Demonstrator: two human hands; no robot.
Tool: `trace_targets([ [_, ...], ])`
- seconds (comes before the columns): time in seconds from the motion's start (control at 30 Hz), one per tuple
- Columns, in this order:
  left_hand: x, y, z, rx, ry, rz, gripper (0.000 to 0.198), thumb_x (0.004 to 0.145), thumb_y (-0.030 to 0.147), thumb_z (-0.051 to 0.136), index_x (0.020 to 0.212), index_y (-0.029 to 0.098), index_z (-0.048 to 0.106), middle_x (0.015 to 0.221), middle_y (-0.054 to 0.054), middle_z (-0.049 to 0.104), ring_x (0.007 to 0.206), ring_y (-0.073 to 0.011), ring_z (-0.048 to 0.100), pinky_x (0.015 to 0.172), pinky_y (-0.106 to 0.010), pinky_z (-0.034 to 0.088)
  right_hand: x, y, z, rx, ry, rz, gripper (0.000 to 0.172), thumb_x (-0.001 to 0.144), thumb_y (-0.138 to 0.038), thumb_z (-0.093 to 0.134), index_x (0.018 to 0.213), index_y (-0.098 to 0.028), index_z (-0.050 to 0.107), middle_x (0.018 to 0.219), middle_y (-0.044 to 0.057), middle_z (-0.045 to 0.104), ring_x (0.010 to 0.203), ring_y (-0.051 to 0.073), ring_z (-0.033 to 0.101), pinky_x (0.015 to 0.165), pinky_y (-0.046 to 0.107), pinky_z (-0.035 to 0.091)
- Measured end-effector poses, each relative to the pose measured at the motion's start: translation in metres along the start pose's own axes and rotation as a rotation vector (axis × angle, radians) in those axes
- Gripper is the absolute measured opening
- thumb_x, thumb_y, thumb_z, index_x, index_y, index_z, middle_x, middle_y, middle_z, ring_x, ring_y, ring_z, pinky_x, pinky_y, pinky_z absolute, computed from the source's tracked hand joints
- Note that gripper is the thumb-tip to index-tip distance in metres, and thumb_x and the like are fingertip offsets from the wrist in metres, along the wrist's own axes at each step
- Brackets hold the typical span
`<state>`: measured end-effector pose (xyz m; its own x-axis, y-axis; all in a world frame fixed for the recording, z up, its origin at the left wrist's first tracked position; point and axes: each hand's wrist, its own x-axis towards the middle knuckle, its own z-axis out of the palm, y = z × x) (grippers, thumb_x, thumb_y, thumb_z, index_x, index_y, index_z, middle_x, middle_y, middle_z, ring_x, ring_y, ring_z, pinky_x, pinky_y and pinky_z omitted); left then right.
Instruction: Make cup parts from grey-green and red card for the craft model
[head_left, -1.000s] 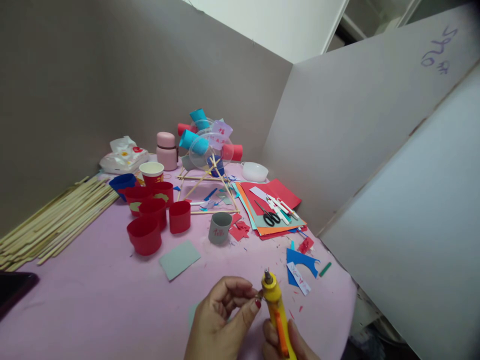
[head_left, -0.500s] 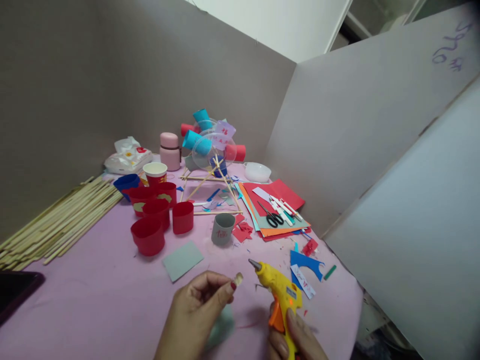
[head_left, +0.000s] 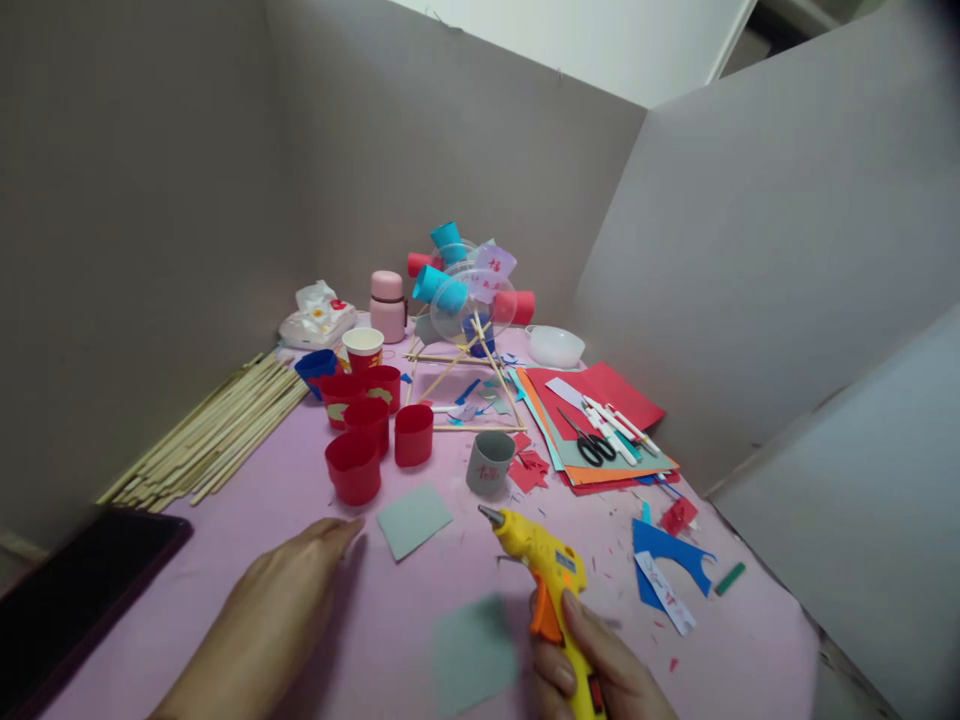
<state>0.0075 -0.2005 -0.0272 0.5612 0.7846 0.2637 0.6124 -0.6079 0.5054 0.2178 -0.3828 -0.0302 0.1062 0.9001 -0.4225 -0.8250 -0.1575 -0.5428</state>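
My right hand (head_left: 581, 655) is wrapped round the grip of a yellow hot glue gun (head_left: 544, 550) with an orange trigger, its metal nozzle pointing up and left. On the left, my left hand (head_left: 300, 570) reaches low over the table, near the front red paper cup (head_left: 353, 468). Its fingers are mostly hidden behind the back of the hand, so whether they hold anything does not show. Just right of its fingertips lies a grey-green paper piece (head_left: 415, 520). Another grey-green piece (head_left: 476, 655) lies nearer, between the hands. A grey paper cup (head_left: 490, 464) with red writing stands beyond the nozzle.
A stick frame (head_left: 487, 350) carries a wheel with blue and red paper tubes (head_left: 446, 290). Coloured sheets (head_left: 622, 390) bear scissors (head_left: 592, 448) and pens. Bamboo sticks (head_left: 217, 430) and a black tablet-like device (head_left: 90, 580) lie left. A pink flask (head_left: 388, 308) stands behind.
My left hand has moved left and forward from beside the nozzle; the small beige piece it pinched is out of sight. The glue gun stays in my right hand. The view has shifted left.
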Motion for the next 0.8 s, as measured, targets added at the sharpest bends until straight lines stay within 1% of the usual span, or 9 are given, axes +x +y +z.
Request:
trace_targets([
  [0.03, 0.000, -0.003, -0.002, 0.064, 0.001, 0.029, 0.030, 0.083, 0.026, 0.040, 0.092, 0.026, 0.068, 0.103, -0.006, 0.070, 0.093, -0.0260, 0.064, 0.086, -0.041, 0.046, 0.002, 0.000, 0.001, 0.015, -0.006, 0.011, 0.040, 0.064, -0.050, 0.079, 0.074, -0.014, 0.063, 0.044, -0.009, 0.048, 0.033, 0.002, 0.044, 0.035, 0.015, 0.022],
  [0.1, 0.003, -0.005, -0.005, 0.142, -0.005, 0.062, 0.029, 0.081, 0.023, 0.039, 0.084, 0.024, 0.068, 0.103, -0.010, 0.067, 0.097, -0.0293, 0.061, 0.086, -0.046, 0.045, 0.005, 0.002, 0.004, 0.033, -0.034, 0.010, 0.039, 0.065, -0.049, 0.079, 0.072, -0.015, 0.062, 0.045, -0.008, 0.050, 0.034, 0.003, 0.047, 0.036, 0.014, 0.024],
  [0.2, 0.008, -0.002, -0.010, 0.166, 0.012, 0.069, 0.025, 0.078, 0.023, 0.041, 0.072, 0.023, 0.065, 0.096, -0.009, 0.067, 0.097, -0.0303, 0.059, 0.084, -0.047, 0.045, 0.007, 0.002, 0.006, 0.027, -0.054, 0.007, 0.038, 0.066, -0.049, 0.079, 0.068, -0.015, 0.061, 0.045, -0.007, 0.052, 0.034, 0.004, 0.049, 0.036, 0.014, 0.026],
  [0.33, 0.009, 0.000, -0.011, 0.166, -0.008, 0.023, 0.027, 0.080, 0.020, 0.037, 0.077, 0.022, 0.064, 0.095, -0.008, 0.068, 0.095, -0.0286, 0.059, 0.083, -0.046, 0.044, 0.011, 0.003, 0.000, -0.029, -0.073, 0.045, 0.045, 0.070, -0.051, 0.075, 0.057, -0.012, 0.057, 0.045, -0.005, 0.051, 0.034, 0.002, 0.045, 0.037, 0.013, 0.025],
  [0.47, 0.006, -0.001, -0.011, 0.164, 0.019, -0.018, 0.031, 0.086, 0.028, 0.035, 0.085, 0.020, 0.066, 0.105, -0.011, 0.067, 0.103, -0.0327, 0.054, 0.085, -0.052, 0.040, 0.018, 0.005, -0.008, -0.070, -0.091, 0.069, 0.049, 0.071, -0.056, 0.071, 0.055, -0.012, 0.055, 0.043, -0.005, 0.049, 0.034, 0.002, 0.039, 0.038, 0.015, 0.024],
  [0.57, 0.005, 0.001, -0.013, 0.148, 0.038, -0.017, 0.032, 0.087, 0.032, 0.037, 0.078, 0.023, 0.067, 0.108, -0.010, 0.066, 0.106, -0.0328, 0.053, 0.086, -0.052, 0.038, 0.021, 0.006, -0.011, -0.110, -0.101, 0.083, 0.051, 0.072, -0.058, 0.068, 0.054, -0.013, 0.054, 0.043, -0.006, 0.047, 0.034, 0.002, 0.036, 0.039, 0.017, 0.023],
  [0.67, 0.004, 0.006, -0.015, 0.133, 0.083, -0.042, 0.026, 0.084, 0.039, 0.048, 0.069, 0.024, 0.064, 0.106, -0.008, 0.066, 0.102, -0.0322, 0.053, 0.086, -0.050, 0.036, 0.021, 0.005, -0.012, -0.128, -0.091, 0.080, 0.051, 0.072, -0.058, 0.069, 0.055, -0.013, 0.054, 0.045, -0.006, 0.046, 0.035, 0.002, 0.034, 0.039, 0.017, 0.021],
  [0.73, 0.004, 0.009, -0.016, 0.105, 0.114, -0.066, 0.019, 0.081, 0.040, 0.053, 0.076, 0.024, 0.063, 0.104, -0.007, 0.065, 0.100, -0.0306, 0.053, 0.086, -0.049, 0.036, 0.019, 0.003, -0.011, -0.112, -0.069, 0.061, 0.047, 0.071, -0.056, 0.071, 0.058, -0.014, 0.054, 0.045, -0.007, 0.046, 0.035, 0.002, 0.037, 0.039, 0.017, 0.022],
  [0.8, 0.004, 0.012, -0.018, 0.058, 0.125, -0.085, 0.019, 0.081, 0.040, 0.054, 0.091, 0.025, 0.060, 0.104, -0.005, 0.065, 0.100, -0.0284, 0.054, 0.086, -0.046, 0.037, 0.017, 0.000, -0.011, -0.092, -0.055, 0.073, 0.046, 0.071, -0.055, 0.072, 0.059, -0.015, 0.054, 0.043, -0.007, 0.046, 0.035, 0.003, 0.040, 0.040, 0.017, 0.023],
])
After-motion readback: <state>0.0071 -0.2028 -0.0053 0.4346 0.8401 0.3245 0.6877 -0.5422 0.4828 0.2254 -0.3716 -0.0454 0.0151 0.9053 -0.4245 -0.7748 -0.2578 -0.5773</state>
